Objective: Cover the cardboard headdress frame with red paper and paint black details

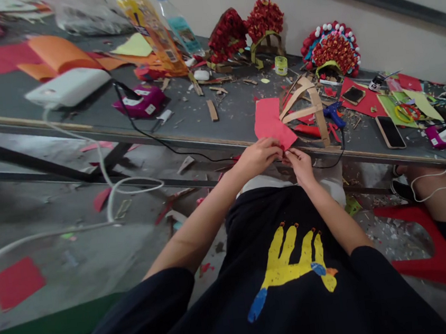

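Note:
My left hand and my right hand meet at the table's front edge, fingers pinched together. Between them is the lower corner of a red sheet of paper; the exact fold or small piece at the fingertips is partly hidden. Just beyond the paper stands a frame of bent cardboard strips. To its right lies a blue glue gun, its black cord hanging over the edge.
Red-decorated headpieces lean by the wall. Left are bottles, a white power bank-like box and a purple socket block. A phone and scissors lie right, near a seated person's leg. Cords and scraps clutter the floor.

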The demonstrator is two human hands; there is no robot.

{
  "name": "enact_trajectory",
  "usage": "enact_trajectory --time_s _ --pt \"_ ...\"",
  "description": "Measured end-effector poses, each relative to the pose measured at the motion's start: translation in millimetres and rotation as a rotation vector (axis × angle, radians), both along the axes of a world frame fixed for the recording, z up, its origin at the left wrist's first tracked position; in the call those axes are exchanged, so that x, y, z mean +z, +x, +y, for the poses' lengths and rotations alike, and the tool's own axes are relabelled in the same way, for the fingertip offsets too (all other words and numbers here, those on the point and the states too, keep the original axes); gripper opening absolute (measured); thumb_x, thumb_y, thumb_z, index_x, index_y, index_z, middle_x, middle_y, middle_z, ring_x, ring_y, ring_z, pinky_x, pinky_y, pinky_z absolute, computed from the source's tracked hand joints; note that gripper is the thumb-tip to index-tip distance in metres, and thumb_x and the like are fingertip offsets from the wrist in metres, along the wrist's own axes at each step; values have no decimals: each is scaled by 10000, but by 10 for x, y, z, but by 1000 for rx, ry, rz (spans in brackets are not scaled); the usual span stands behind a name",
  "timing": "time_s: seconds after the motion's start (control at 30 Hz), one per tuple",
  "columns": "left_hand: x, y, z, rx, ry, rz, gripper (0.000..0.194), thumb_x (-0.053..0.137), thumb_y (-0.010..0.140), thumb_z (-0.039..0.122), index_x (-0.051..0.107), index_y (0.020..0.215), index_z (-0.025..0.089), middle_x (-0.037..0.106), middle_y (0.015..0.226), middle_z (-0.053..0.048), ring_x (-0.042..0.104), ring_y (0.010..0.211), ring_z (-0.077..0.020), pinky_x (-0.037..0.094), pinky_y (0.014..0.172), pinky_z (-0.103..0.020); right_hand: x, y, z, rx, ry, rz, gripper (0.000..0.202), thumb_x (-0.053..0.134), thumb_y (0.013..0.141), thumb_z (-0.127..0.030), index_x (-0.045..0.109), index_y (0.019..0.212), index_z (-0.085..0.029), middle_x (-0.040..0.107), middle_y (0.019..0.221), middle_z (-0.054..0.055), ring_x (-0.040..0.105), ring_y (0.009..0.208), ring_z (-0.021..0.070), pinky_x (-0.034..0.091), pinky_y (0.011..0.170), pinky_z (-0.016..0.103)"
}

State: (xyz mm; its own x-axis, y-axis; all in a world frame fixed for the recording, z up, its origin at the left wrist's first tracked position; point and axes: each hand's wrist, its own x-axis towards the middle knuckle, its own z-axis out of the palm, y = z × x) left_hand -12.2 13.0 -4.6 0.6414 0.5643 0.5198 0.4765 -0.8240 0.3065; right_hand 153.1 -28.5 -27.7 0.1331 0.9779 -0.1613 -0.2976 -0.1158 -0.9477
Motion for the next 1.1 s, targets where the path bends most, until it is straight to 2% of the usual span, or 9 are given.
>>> enact_trajectory --time_s 0.17,0.3,0.43,0.53,0.67,0.8,0.93,1.1 --pt "-65 13 -10 27 5 -115 243 529 985 304 729 916 185 694 1038 -89 642 975 -204 515 916 -347 23 24 14 9 1 30 178 745 729 -324 679 838 -199 732 751 -19 714 723 137 605 757 283" --pt "-143 43 -10 84 -5 -157 222 562 973 325 745 988 201 716 1040 -93 656 992 -212 524 926 -381 37 24 3 2 -36 59 143 719 759 -285 683 869 -200 747 786 -7 740 834 156 601 794 280" --pt "-184 54 -15 74 70 -145 246 539 985 313 760 962 208 713 1063 -96 655 976 -208 535 878 -362 -13 -29 -53 -41 -78 112 167 706 770 -252 685 927 -197 756 797 5 746 904 172 601 828 296" --pt "-141 41 -15 39 97 -129 256 528 990 302 753 940 191 710 1045 -94 652 961 -202 532 879 -340 -61 -84 -110 -74 -81 166 225 705 769 -239 690 990 -205 764 830 0 746 889 158 598 857 300" --pt "-24 22 6 26 39 0 225 538 971 274 744 935 190 694 1043 -87 639 966 -200 526 881 -319 -87 -128 -161 -77 -70 221 256 698 763 -219 700 1018 -200 771 871 4 747 881 149 597 859 294" --pt "46 29 35 37 8 96 207 545 954 258 743 934 202 679 1045 -80 631 956 -198 530 821 -292 -74 -135 -194 -78 -71 216 291 717 754 -232 712 1043 -197 779 935 26 744 944 166 595 874 313" --pt "31 28 42 35 10 89 219 541 948 252 737 866 202 674 1077 -87 627 999 -199 536 812 -281 -57 -130 -215 -75 -54 217 314 716 754 -227 716 1068 -211 782 943 21 744 953 174 592 879 320" --pt "-33 -30 97 5 -25 -56 250 515 962 271 746 899 198 705 1072 -85 654 1019 -201 528 923 -328 -47 -105 -196 -44 -46 210 314 709 766 -232 712 1080 -221 781 1008 25 741 979 174 585 883 320"
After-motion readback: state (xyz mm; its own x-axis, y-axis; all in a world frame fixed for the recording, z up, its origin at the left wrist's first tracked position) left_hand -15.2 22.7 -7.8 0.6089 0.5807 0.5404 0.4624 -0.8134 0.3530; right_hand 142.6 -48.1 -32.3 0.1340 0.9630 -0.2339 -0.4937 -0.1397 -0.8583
